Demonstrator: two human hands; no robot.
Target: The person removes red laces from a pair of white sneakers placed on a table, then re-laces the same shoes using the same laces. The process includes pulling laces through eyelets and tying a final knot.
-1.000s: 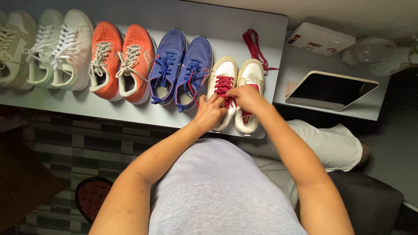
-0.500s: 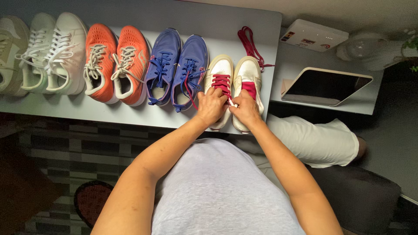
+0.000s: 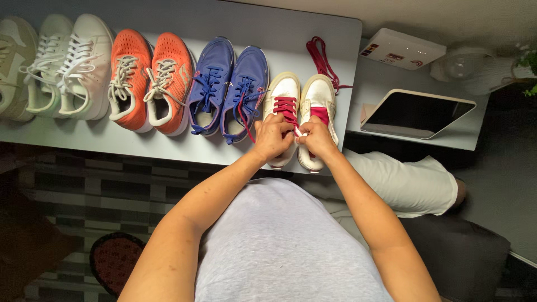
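Pinching one red lace, the left hand and right hand meet over two cream sneakers; leftward sit two blue, two orange, three pale shoes; one loose lace beyond.

The left hand and right hand cover the lower halves of the cream sneakers at frame centre. The beige shoe is cut off at the upper left edge.
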